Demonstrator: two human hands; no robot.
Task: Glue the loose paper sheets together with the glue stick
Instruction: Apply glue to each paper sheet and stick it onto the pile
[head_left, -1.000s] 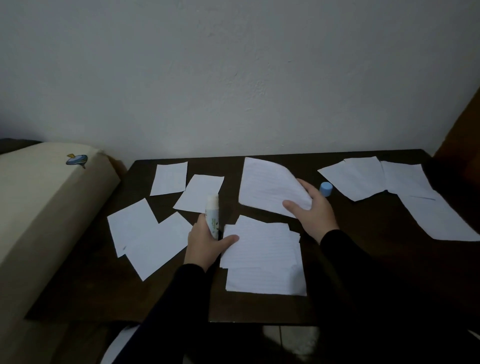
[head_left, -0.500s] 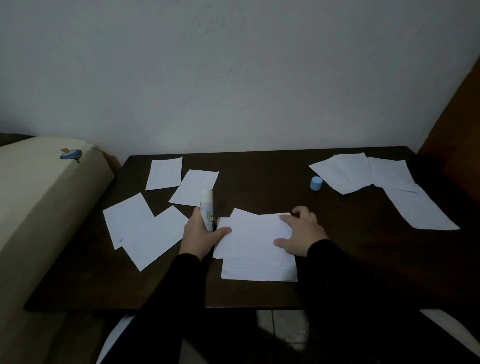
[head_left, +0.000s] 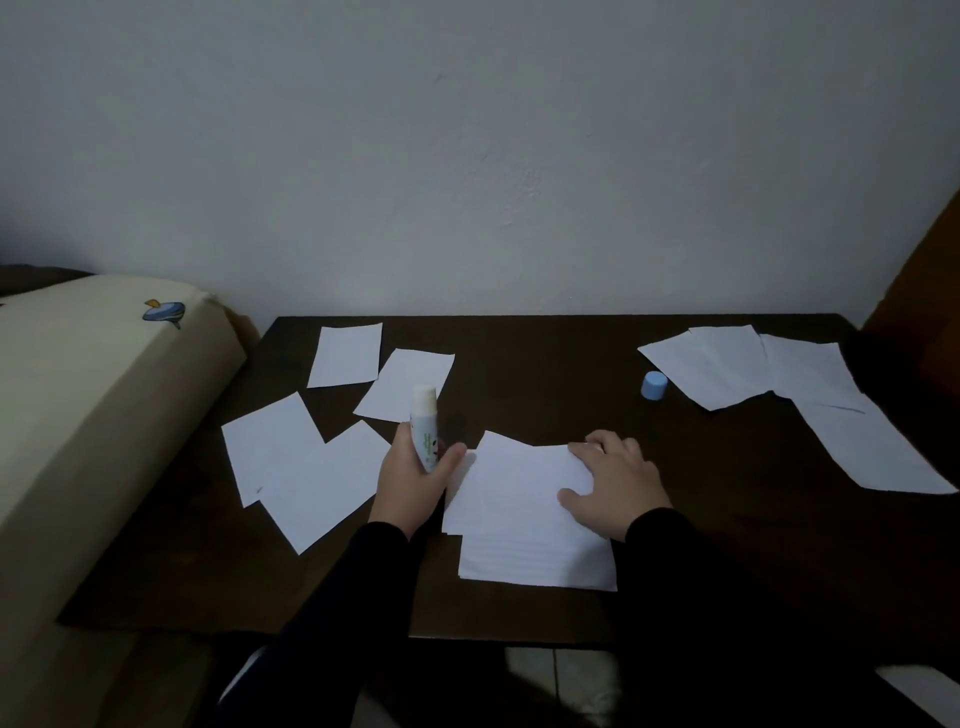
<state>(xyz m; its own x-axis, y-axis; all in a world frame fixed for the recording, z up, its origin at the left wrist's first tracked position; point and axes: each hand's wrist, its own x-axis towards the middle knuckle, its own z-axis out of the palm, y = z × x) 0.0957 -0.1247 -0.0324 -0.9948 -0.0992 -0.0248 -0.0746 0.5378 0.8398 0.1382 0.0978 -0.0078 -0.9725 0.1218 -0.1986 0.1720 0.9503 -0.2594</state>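
Note:
A stack of lined white sheets (head_left: 524, 525) lies at the front middle of the dark table (head_left: 545, 374). My right hand (head_left: 615, 486) lies flat on the stack's right side, fingers spread, pressing the top sheet down. My left hand (head_left: 413, 480) grips an uncapped glue stick (head_left: 423, 426) upright, its white tip up, just left of the stack. Several loose white sheets (head_left: 306, 457) lie at the left. Another overlapping group of sheets (head_left: 789, 384) lies at the right.
The blue glue cap (head_left: 653, 385) stands on the table near the right group of sheets. A cream cushion (head_left: 88, 405) with a small blue print borders the table's left side. A white wall rises behind the table.
My right hand brought the lifted sheet down onto the stack and now presses it flat. My left hand keeps holding the glue stick in about the same place.

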